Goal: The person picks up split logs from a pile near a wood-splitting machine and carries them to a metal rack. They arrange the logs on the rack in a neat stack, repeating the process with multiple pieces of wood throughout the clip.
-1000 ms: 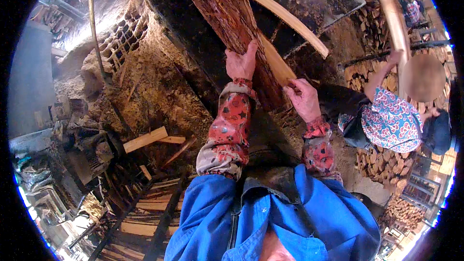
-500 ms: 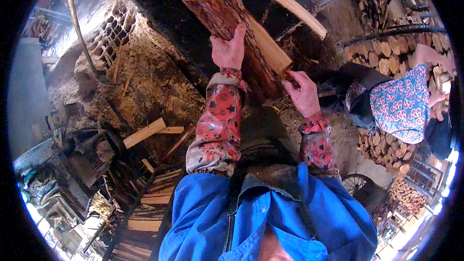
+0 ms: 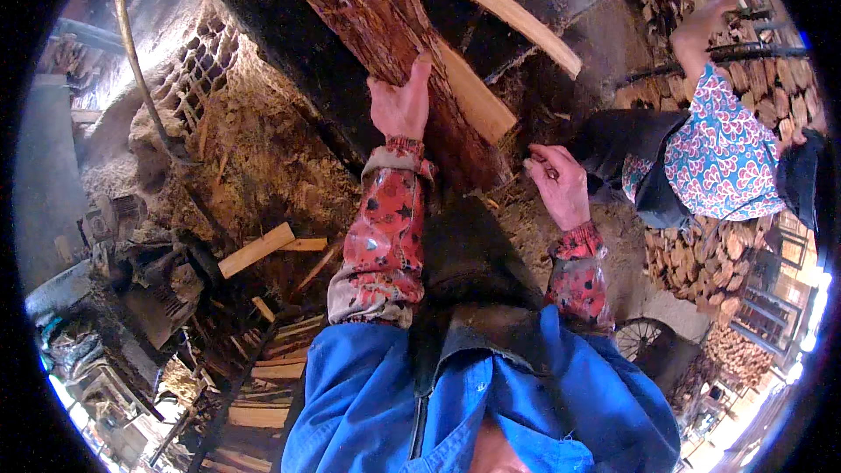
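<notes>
A long slab of rough reddish bark-covered wood [image 3: 385,44] runs from the top centre down toward my body. My left hand [image 3: 400,105] is pressed flat against its left side, fingers stretched up along the bark. A pale, smooth-cut plank [image 3: 477,105] lies against the slab's right side. My right hand [image 3: 559,184] hovers just right of the slab's lower end, fingers curled, with nothing visible in it. Both forearms wear red patterned sleeve covers over a blue jacket.
A co-worker in a floral top [image 3: 718,158] bends at the right, an arm raised toward stacked split firewood [image 3: 701,254]. A long pale strip [image 3: 491,4] lies across the dark surface above. Sawdust heaps [image 3: 254,166] and offcuts [image 3: 256,250] lie at the left.
The bark slab has slid further up and forward under my left hand. My right hand has come off the wood and dropped to the right. The co-worker's arm has lifted toward the woodpile.
</notes>
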The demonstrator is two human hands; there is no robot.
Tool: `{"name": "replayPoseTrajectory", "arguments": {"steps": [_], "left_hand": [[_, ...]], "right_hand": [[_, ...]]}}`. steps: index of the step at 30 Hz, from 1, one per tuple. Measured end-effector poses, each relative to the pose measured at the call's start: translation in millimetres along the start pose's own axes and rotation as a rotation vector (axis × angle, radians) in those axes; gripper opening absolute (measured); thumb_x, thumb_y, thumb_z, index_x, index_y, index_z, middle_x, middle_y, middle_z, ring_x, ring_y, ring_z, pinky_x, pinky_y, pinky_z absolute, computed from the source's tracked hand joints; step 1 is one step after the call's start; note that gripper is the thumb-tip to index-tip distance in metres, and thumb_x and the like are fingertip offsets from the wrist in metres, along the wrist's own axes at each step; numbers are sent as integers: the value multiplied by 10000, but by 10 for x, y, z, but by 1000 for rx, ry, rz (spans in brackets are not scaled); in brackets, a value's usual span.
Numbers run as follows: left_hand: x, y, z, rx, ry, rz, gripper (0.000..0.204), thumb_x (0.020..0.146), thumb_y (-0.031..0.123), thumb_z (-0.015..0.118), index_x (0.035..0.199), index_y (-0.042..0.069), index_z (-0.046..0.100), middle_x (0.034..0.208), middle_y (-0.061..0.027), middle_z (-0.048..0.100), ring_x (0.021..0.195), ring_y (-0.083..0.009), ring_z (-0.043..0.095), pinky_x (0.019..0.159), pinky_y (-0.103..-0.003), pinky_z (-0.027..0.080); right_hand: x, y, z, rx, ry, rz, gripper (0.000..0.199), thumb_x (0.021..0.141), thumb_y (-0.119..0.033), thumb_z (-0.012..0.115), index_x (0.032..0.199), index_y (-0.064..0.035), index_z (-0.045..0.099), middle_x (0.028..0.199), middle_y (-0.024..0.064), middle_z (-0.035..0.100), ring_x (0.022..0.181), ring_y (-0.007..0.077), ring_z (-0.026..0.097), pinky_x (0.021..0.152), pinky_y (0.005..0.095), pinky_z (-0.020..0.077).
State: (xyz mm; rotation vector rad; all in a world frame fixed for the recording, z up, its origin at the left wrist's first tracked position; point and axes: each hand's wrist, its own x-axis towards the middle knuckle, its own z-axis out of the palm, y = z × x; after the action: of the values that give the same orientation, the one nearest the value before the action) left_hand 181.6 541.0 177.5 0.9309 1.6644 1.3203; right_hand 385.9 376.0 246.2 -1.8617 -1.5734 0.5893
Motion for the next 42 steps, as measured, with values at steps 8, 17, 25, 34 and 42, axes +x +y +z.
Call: {"name": "replayPoseTrajectory", "arguments": {"steps": [8, 17, 25, 34, 42], "left_hand": [[-2, 96, -175, -40, -1, -13, 758, 678, 553, 764, 1155, 1, 557, 1111, -163, 666, 1057, -315, 625, 910, -370, 457], [61, 288, -210, 66, 27, -43, 722, 699, 564, 733, 1104, -10, 569, 1048, -194, 673, 993, -353, 637, 857, -407, 481], [267, 300, -48, 96, 12, -53, 774, 718, 573, 712, 1140, -54, 542, 1077, -213, 661, 999, -363, 631, 851, -423, 480], [223, 251, -104, 44, -3, -64, 927, 725, 631, 697, 1236, -112, 482, 1147, -217, 631, 1046, -344, 611, 874, -408, 469], [-134, 497, -362, 242, 23, -124, 866, 753, 674, 629, 1188, -68, 524, 1076, -245, 647, 1033, -369, 614, 854, -426, 472]], "right_hand": [[982, 8, -264, -228, 228, -218, 266, 828, -158, 699, 1048, -19, 646, 1031, 135, 613, 897, 269, 637, 761, 355, 521], [2231, 296, -17, -595, -184, 2, 825, 683, -377, 789, 1371, -93, 433, 1231, 262, 507, 1106, 423, 544, 920, 464, 472], [1882, 54, 27, 33, -341, -42, 717, 695, -341, 808, 1257, -12, 508, 1076, 165, 652, 994, 281, 638, 874, 360, 493], [967, -55, -311, 43, -177, 49, 723, 676, -329, 803, 1242, 12, 508, 1059, 190, 652, 956, 279, 651, 832, 372, 508], [483, -738, -238, 157, -89, -130, 637, 715, -273, 797, 1222, -6, 517, 1031, 156, 654, 931, 232, 649, 810, 355, 513]]}}
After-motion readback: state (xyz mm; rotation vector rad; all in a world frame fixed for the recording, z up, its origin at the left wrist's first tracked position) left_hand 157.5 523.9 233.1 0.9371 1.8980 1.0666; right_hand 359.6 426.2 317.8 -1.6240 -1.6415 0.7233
